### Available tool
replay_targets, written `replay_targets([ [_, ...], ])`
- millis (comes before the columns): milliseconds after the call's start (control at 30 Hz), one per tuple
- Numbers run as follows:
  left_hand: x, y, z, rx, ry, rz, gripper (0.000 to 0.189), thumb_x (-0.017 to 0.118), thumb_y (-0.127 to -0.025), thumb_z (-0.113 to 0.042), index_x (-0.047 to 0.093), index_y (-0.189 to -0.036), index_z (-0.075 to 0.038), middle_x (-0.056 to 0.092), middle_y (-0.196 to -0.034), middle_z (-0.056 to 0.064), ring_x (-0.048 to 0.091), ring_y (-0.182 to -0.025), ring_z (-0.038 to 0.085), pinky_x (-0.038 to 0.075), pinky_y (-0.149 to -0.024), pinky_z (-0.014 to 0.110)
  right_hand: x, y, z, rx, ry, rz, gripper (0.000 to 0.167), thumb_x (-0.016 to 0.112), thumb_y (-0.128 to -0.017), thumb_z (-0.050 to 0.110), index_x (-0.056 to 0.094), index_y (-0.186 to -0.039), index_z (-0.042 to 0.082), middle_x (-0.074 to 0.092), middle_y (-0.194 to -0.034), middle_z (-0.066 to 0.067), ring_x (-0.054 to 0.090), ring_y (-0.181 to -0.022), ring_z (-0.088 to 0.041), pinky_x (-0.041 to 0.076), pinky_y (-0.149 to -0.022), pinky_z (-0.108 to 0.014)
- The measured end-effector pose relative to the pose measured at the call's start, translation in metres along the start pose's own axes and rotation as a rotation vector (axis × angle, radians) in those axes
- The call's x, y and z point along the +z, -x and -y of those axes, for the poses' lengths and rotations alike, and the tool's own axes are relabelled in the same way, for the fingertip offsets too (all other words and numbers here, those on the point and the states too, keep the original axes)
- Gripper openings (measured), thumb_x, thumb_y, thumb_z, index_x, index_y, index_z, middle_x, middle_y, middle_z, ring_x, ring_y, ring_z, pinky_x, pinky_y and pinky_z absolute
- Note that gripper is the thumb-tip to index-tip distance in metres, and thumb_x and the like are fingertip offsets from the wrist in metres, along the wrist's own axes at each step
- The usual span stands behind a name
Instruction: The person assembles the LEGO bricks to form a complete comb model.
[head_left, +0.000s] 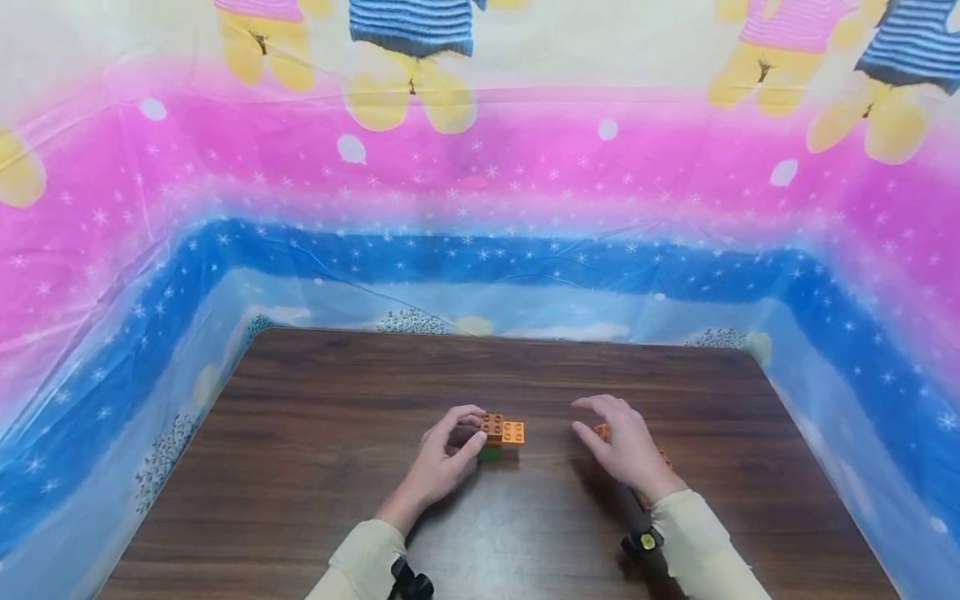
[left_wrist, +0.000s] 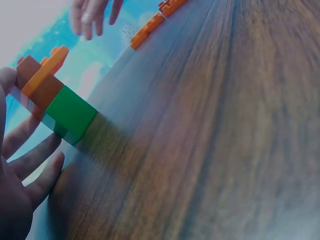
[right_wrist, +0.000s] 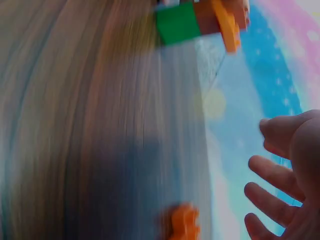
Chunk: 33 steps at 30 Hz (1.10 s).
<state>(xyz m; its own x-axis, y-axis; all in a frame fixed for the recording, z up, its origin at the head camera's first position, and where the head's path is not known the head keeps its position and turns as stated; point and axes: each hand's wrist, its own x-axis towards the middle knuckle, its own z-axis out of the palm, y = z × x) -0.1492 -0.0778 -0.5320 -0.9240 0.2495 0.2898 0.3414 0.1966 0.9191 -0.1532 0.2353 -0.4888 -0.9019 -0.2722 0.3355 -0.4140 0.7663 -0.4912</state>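
Note:
A small stack of toy building bricks stands on the table: a green brick (left_wrist: 72, 112) at the bottom, brown bricks (head_left: 492, 425) above it, and a thin orange brick (head_left: 513, 432) jutting out to the right. My left hand (head_left: 442, 462) holds the stack from its left side, thumb and fingers around the brown part, the lower fingers beside the green brick. Apart from the stack, my right hand (head_left: 622, 442) hovers at the right with fingers spread and nothing in its grasp. Beneath it lie orange bricks (head_left: 602, 432), partly hidden by the hand.
The dark wood-patterned table (head_left: 300, 500) carries the bricks. A row of orange bricks (left_wrist: 147, 32) lies on its right side. A printed pink and blue cloth (head_left: 465, 167) hangs behind and around the table. Both wrists wear small black devices (head_left: 642, 542).

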Motion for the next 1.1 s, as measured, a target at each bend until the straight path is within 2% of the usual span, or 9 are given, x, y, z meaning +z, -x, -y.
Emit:
replay_targets([
  [300,0.000,0.000,0.003,0.024,0.006,-0.013,0.029,0.068,-0.103,-0.020,0.064,-0.133,-0.020,0.070,-0.118,0.007,0.071,-0.106,0.028,0.057,-0.087,0.039,-0.015,0.006,-0.033,0.102,0.134,0.123,0.040,0.078,-0.095,0.016,0.069,-0.132,0.005,0.065,-0.135,-0.016,0.058,-0.127,-0.040,0.048,-0.102,-0.062],
  [667,0.001,0.002,0.002,0.004,0.008,-0.014,0.029,0.068,-0.104,-0.020,0.063,-0.133,-0.023,0.069,-0.119,0.005,0.070,-0.109,0.027,0.056,-0.088,0.041,-0.012,0.006,-0.047,0.147,0.183,0.252,0.043,0.080,-0.092,0.016,0.069,-0.133,0.007,0.061,-0.138,-0.019,0.053,-0.129,-0.046,0.044,-0.101,-0.068],
  [1100,0.000,0.002,0.003,0.010,0.009,-0.001,0.030,0.067,-0.104,-0.021,0.063,-0.134,-0.020,0.069,-0.120,0.006,0.070,-0.110,0.027,0.057,-0.089,0.040,-0.006,0.003,-0.049,0.189,0.186,0.270,0.038,0.079,-0.091,0.009,0.070,-0.127,-0.001,0.061,-0.131,-0.021,0.056,-0.120,-0.042,0.053,-0.096,-0.059],
])
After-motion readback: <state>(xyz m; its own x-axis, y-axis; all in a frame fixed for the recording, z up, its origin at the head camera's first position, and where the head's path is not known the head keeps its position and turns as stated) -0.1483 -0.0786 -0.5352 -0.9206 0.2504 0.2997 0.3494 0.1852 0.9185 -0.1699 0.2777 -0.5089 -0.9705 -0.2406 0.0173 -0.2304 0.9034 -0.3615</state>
